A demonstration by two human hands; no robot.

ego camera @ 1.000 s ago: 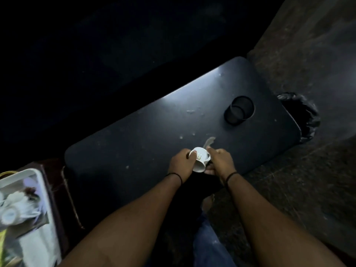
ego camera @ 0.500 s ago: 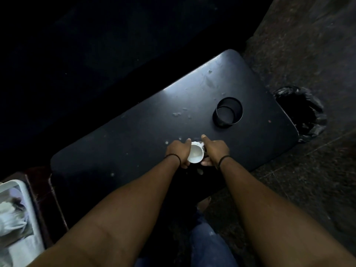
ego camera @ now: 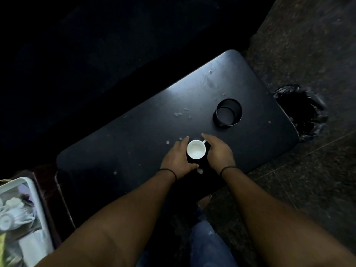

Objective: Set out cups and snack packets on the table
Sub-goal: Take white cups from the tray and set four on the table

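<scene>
Two hands, left [ego camera: 178, 160] and right [ego camera: 218, 154], flank white cup [ego camera: 196, 149] upright on black table [ego camera: 134, 135], fingers relaxed, no legible writing

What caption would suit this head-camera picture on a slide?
Two hands, left hand and right hand, flank an upright white cup on a dark table, near a black ring holder.

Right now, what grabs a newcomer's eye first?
The white cup stands upright near the front edge of the dark table, bright against it, with the left hand and right hand flanking it. Next is the black ring-shaped holder farther right on the table, then the white tray of more cups at lower left.
</scene>
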